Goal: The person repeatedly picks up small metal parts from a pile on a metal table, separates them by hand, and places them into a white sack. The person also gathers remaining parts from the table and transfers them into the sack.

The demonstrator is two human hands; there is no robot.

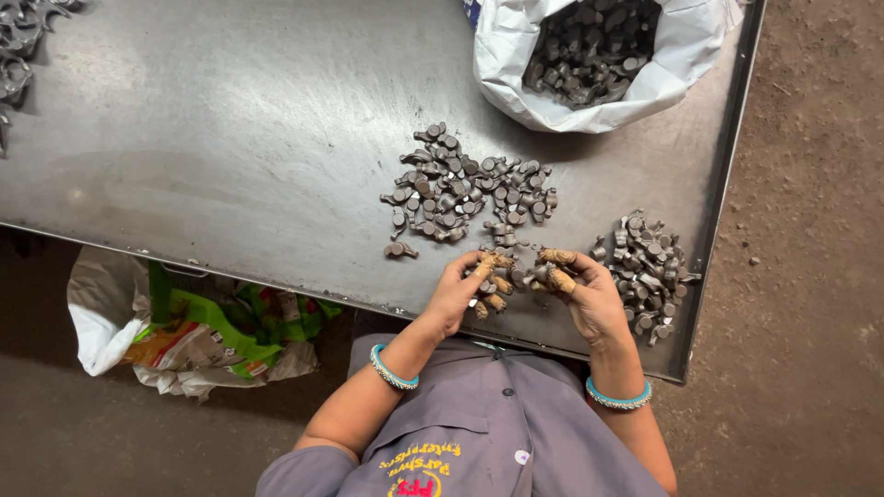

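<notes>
Two hands at lower centre: my left hand [465, 287] grips several small grey metal studs [488, 287]; right hand [580, 290] fingers curled, probably pinching one. Loose piles [470, 193] above and right on the steel table [230, 138].

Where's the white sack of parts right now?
In the head view the white sack sits at the table's far right corner, open and full of metal parts, beyond the middle pile.

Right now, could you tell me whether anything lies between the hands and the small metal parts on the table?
Nothing visible does. The left hand and right hand already hold small metal parts between taped fingertips, with loose piles lying just beyond on the steel table.
</notes>
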